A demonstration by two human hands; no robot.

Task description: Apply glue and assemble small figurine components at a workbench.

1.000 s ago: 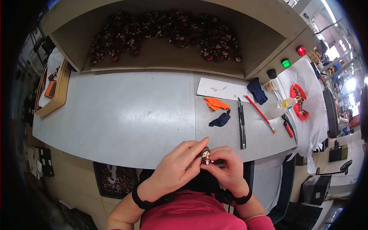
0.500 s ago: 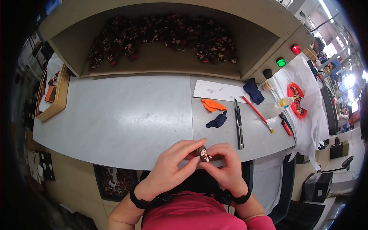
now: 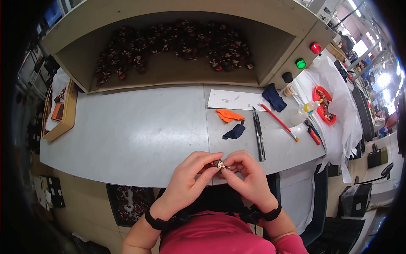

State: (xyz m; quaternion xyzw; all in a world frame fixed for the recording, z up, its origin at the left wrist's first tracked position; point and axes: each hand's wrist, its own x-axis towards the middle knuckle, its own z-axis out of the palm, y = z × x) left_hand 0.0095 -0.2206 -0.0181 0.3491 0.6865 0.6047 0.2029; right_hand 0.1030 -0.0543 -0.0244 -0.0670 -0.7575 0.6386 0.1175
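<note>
Between my two hands, just over the table's front edge, is a small doll figurine with brown hair and a pale face. My left hand pinches its head end between thumb and fingers. On the other side, my right hand grips its body with thumb and bent fingers, which partly cover it. Beyond my hands lie a dark blue cloth scrap and an orange cloth scrap. A black craft knife rests to the right of them, beside a red-handled brush.
A lit-button cabinet at the back holds many figurines. Right: a white board, another blue cloth, squeeze bottle, red cutters, red dish. Left: a tan box. Below: a dark bin of figurines.
The figurine has turned from nearly upright to lying sideways between my fingers. My right hand's fingers have shifted around its body. The view has swung slightly.
</note>
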